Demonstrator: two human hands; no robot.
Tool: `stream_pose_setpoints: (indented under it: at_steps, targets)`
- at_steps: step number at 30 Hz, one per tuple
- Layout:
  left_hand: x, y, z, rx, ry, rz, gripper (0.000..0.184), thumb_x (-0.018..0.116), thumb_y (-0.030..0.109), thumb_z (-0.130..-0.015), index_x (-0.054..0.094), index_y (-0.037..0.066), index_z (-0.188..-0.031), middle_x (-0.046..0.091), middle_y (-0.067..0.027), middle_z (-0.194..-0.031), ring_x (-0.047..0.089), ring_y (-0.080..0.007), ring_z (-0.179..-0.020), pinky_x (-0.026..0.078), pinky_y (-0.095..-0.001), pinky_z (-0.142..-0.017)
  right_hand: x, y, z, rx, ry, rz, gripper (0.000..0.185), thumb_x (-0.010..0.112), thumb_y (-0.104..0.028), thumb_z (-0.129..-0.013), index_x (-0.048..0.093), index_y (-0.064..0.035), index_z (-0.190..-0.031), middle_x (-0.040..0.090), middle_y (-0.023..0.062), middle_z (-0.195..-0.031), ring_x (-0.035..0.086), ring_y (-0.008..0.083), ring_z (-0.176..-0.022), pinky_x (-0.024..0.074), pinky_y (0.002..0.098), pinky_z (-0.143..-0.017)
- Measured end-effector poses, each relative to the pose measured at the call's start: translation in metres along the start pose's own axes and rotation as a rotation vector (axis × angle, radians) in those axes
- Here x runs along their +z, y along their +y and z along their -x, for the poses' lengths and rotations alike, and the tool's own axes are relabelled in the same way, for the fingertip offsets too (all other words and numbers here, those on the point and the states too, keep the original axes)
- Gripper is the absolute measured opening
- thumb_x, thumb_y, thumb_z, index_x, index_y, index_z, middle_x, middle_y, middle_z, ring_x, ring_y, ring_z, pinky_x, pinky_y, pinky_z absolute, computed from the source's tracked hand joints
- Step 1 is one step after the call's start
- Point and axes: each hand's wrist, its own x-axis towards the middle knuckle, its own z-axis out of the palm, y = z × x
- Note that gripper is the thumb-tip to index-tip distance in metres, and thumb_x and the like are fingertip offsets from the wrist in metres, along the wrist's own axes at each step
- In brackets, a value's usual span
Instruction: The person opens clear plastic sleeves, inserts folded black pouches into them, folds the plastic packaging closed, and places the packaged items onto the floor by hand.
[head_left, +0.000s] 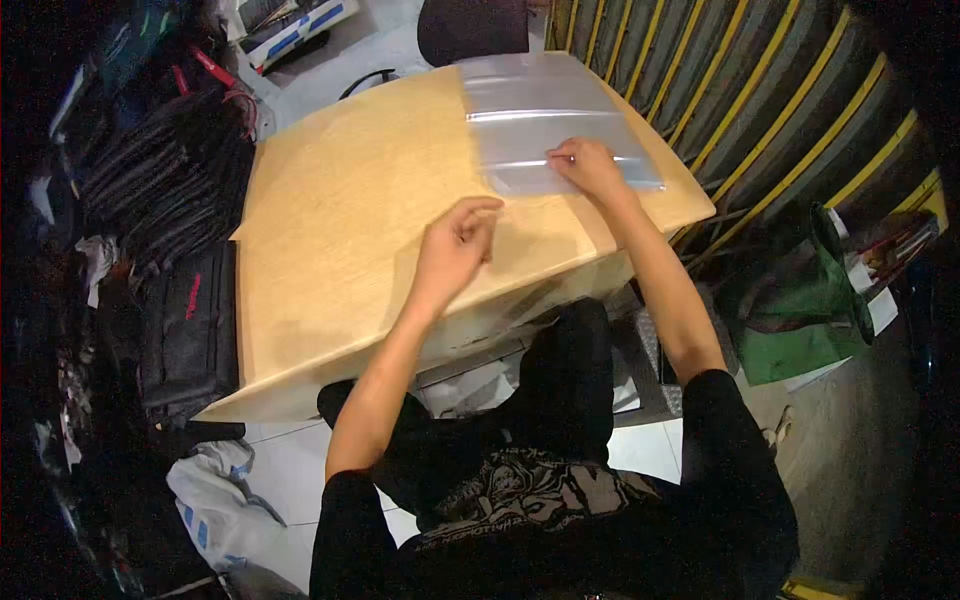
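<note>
Clear plastic sheets (545, 90) lie flat at the right far end of the wooden table (340, 200), with bright creases of glare across them. Over their near part is my right hand (590, 168), thumb and fingertips pinched together. Whether a plastic edge sits between those fingertips is too small to tell. My left hand (458, 248) hovers near the table's front edge, left of the sheets. Its fingers are bent, with the index finger and thumb apart, and I see nothing in it.
Stacked black bags (185, 170) and a black case with red lettering (190, 330) border the table's left side. A yellow-striped shutter (740, 90) runs along the right. A green bag (800, 320) stands lower right. White plastic (215, 500) lies on the floor.
</note>
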Motion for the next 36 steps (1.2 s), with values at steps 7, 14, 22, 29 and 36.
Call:
stream_pose_setpoints:
  at_steps: [7,14,22,29,36]
  targets:
    - [-0.004,-0.015,-0.047,0.078,0.162,-0.36,0.033,0.056,0.005,-0.083,0.056,0.003,-0.116,0.058,-0.0094,-0.087,0.058,-0.0159,-0.076,0.046,-0.0287,-0.064,-0.001,0.007,-0.008,-0.017,0.072,-0.009,0.02,0.062,-0.03,-0.081,0.071,-0.0129,-0.085,0.066,0.0118,-0.084,0.062,0.0316,-0.083,0.0474,0.0427,-0.073]
    - [0.014,-0.035,-0.114,0.644,0.177,-1.116,0.04,0.066,0.009,-0.074,0.061,0.014,-0.113,0.053,-0.0134,-0.121,0.048,-0.0268,-0.116,0.039,-0.0453,-0.093,-0.018,0.006,-0.021,-0.065,-0.018,-0.081,0.022,0.063,-0.026,-0.084,0.07,-0.0074,-0.093,0.068,0.0136,-0.084,0.065,0.0292,-0.077,0.0489,0.037,-0.069]
    - [0.01,-0.048,-0.145,0.663,0.113,-0.722,0.01,0.063,0.001,-0.073,0.069,0.003,-0.08,0.066,-0.0135,-0.083,0.064,-0.0287,-0.078,0.051,-0.0352,-0.071,-0.042,-0.022,-0.008,-0.181,-0.017,-0.259,0.025,0.062,-0.024,-0.084,0.068,-0.0087,-0.103,0.067,0.0113,-0.1,0.064,0.0275,-0.091,0.0491,0.0354,-0.08]
    - [0.007,-0.051,-0.144,0.655,0.154,-0.603,0.017,0.065,0.005,-0.078,0.068,0.003,-0.095,0.066,-0.0169,-0.084,0.066,-0.0279,-0.077,0.051,-0.0343,-0.07,-0.046,-0.031,-0.007,-0.082,0.065,-0.098,0.017,0.063,-0.016,-0.082,0.069,-0.008,-0.095,0.068,0.0123,-0.091,0.065,0.0288,-0.081,0.0502,0.0366,-0.076]
    - [0.005,-0.048,-0.142,0.511,0.099,-0.713,0.023,0.06,0.008,-0.084,0.065,0.007,-0.106,0.065,-0.021,-0.082,0.066,-0.0326,-0.072,0.05,-0.0388,-0.062,-0.043,-0.039,-0.003,-0.187,0.078,-0.049,0.024,0.072,-0.024,-0.074,0.07,-0.0079,-0.091,0.067,0.0124,-0.082,0.065,0.0284,-0.078,0.0508,0.0372,-0.072]
